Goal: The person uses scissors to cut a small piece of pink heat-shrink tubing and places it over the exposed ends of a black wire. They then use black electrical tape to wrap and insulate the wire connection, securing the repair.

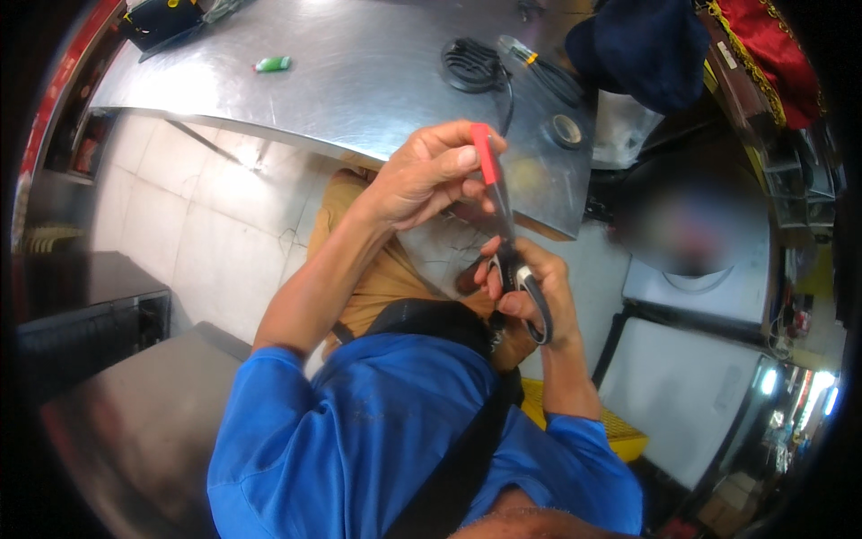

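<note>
A pair of scissors (501, 203) with black and white handles points up and away from my body. My right hand (545, 274) is closed around the handles, with one black loop showing below the fingers. At the far end of the blades is a flat red strip (485, 154); whether it is wrapped on or lies against them I cannot tell. My left hand (429, 172) pinches this strip between thumb and fingers. Both hands are raised in front of the near edge of a metal table (359, 85).
On the table lie a small green tube (272, 64), a coiled black cable (470, 66), another cable with a yellow tie (548, 74) and a tape roll (566, 131). Dark blue cloth (639, 49) covers the far right corner. A brown surface (148, 422) stands at the lower left.
</note>
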The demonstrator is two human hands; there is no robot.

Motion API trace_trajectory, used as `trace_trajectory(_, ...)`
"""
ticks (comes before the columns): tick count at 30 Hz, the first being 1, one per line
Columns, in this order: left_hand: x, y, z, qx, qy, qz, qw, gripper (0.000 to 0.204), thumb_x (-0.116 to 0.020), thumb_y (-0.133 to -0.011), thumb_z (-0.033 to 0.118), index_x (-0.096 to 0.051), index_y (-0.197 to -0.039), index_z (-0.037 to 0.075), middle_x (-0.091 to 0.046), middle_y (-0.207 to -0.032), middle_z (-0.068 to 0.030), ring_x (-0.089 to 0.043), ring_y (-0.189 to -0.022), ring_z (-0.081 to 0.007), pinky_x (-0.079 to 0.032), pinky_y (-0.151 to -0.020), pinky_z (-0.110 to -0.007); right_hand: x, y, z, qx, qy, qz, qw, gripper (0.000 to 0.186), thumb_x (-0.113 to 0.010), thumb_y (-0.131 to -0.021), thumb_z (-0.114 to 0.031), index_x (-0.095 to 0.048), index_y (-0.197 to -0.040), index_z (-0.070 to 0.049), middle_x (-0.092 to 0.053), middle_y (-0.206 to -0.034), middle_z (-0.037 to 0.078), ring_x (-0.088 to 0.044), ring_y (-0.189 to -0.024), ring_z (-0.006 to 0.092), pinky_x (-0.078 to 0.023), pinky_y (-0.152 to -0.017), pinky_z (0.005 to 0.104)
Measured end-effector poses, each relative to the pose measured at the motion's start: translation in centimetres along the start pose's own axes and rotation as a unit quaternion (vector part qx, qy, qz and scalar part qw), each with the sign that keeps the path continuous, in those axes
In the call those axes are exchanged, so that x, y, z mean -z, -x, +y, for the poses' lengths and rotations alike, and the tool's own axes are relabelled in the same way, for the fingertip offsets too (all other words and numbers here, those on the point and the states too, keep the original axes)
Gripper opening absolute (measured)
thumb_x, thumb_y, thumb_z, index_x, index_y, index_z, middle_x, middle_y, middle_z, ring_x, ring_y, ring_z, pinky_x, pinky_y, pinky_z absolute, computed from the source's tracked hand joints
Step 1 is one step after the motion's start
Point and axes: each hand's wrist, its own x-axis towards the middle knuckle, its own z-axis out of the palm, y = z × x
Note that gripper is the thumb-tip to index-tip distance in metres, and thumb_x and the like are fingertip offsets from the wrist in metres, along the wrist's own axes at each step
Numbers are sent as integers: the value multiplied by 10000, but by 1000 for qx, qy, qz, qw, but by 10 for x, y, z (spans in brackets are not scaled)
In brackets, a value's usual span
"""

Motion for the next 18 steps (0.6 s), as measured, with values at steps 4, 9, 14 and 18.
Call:
trace_trajectory(4,3,-2,-2,2,10,-7,1000,317,-705,-981,289,-651,-1097,-2,-574,-1051,-89,-600,-852,-179,-636,-714,-349,-5,-2,-4,-9,-1,0,1000,691,-935,-737,-207,-616,-1318,-12,-678,-915,58,-647,-838,99,-514,-748,227)
trace_trajectory(9,6,-3,-3,1,12,-4,1000,303,-697,-986,275,-650,-1086,-8,-580,-1025,-93,-620,-850,-179,-640,-694,-327,-9,-5,-8,-14,-14,-5,1000,691,-928,-743,-216,-609,-1321,-11,-683,-906,60,-656,-880,119,-530,-791,252)
trace_trajectory(14,6,-4,-3,-1,2,-4,1000,292,-679,-998,264,-648,-1072,-16,-585,-983,-93,-642,-837,-179,-646,-691,-311,-10,-8,-5,-6,-21,-7,1000,689,-923,-750,-236,-609,-1323,-17,-682,-881,59,-667,-919,143,-530,-834,276)
trace_trajectory(18,6,-3,-1,-3,-4,-11,1000,284,-679,-999,269,-648,-1051,-8,-581,-962,-87,-627,-834,-166,-622,-698,-301,-11,-9,-3,-4,-23,-9,1000,734,-926,-734,-334,-609,-1314,-14,-679,-864,55,-678,-954,168,-534,-875,305)
